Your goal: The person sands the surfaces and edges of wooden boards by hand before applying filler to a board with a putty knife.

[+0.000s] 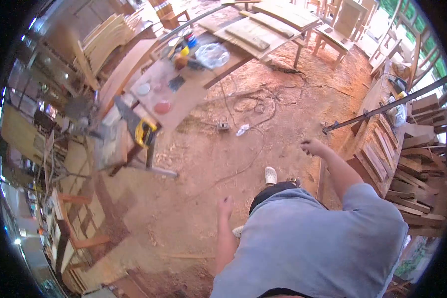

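Observation:
My left hand [225,206] hangs low over the dirt floor [193,198], its fingers curled in. A small dark spot shows at its fingertips, too small to name. My right hand [314,147] is held out ahead with bent fingers. What either hand holds, if anything, is hidden. Near the right hand is the lower end of a dark metal bar [352,120], apart from the fingers. One pale clog [270,175] shows on my foot between the two hands.
A workbench [184,107] carries a yellow-handled handsaw [145,132], a plastic bag [212,55] and boards. Cables [263,121] and a small socket box [223,126] lie on the floor. Wood pieces [417,193] are stacked at right; wooden chairs [340,35] stand at the back.

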A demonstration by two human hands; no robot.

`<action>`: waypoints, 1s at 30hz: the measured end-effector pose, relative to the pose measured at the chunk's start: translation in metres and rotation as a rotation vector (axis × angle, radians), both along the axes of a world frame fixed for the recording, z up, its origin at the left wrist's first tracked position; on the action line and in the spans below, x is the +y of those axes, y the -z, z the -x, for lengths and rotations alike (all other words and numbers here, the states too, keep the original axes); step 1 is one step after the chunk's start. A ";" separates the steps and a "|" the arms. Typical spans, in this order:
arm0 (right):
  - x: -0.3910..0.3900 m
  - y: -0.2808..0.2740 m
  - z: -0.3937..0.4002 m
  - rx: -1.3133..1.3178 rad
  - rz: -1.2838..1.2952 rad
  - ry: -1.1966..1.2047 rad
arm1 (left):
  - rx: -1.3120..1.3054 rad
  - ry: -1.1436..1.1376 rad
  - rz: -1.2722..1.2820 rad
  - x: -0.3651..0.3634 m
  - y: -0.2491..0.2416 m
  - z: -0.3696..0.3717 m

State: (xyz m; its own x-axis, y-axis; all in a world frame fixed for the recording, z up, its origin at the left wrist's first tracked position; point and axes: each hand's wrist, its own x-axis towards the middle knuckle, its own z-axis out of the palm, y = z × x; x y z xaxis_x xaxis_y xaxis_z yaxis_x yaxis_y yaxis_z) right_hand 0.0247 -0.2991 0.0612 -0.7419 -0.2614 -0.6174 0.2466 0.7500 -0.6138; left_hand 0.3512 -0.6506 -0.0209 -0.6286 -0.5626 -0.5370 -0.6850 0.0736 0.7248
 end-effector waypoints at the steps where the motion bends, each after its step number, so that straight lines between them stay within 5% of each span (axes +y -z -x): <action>1: 0.021 0.017 0.004 -0.028 0.023 0.054 | 0.078 0.128 0.039 0.008 -0.015 0.055; 3: 0.062 0.029 0.002 -0.148 -0.055 0.178 | 0.223 0.232 0.000 0.030 -0.077 0.131; 5: 0.106 0.050 0.000 -0.220 -0.250 0.228 | 0.243 0.325 -0.022 0.032 -0.080 0.175; 7: 0.167 0.117 -0.010 -0.255 -0.218 0.446 | 0.257 0.420 -0.055 0.028 -0.079 0.210; 9: 0.182 0.116 -0.033 -0.268 -0.154 0.695 | 0.042 0.498 0.055 0.008 -0.067 0.231; 13: 0.194 0.132 -0.062 -0.366 0.038 1.129 | -0.179 0.205 -0.104 -0.037 -0.035 0.263; 16: 0.160 0.117 -0.044 -0.236 0.193 1.287 | -0.049 0.031 -0.158 -0.051 -0.026 0.303; 21: 0.111 0.056 0.110 -0.191 0.418 1.221 | 0.195 0.099 -0.210 -0.042 -0.091 0.448; 25: 0.066 0.006 0.294 -0.054 0.495 1.003 | 0.511 -0.173 -0.144 -0.034 -0.122 0.585; 30: -0.036 -0.110 0.512 0.239 0.591 0.613 | 0.647 -0.328 0.029 -0.071 -0.079 0.695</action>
State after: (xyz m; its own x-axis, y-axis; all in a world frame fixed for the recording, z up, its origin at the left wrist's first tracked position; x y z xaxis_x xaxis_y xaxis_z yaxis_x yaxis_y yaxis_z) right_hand -0.4870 -0.3354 0.1713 -0.9480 -0.0026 -0.3182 0.3172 0.0717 -0.9457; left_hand -0.3435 -0.7218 0.0579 -0.6117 -0.7852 -0.0962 -0.1097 -0.0363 0.9933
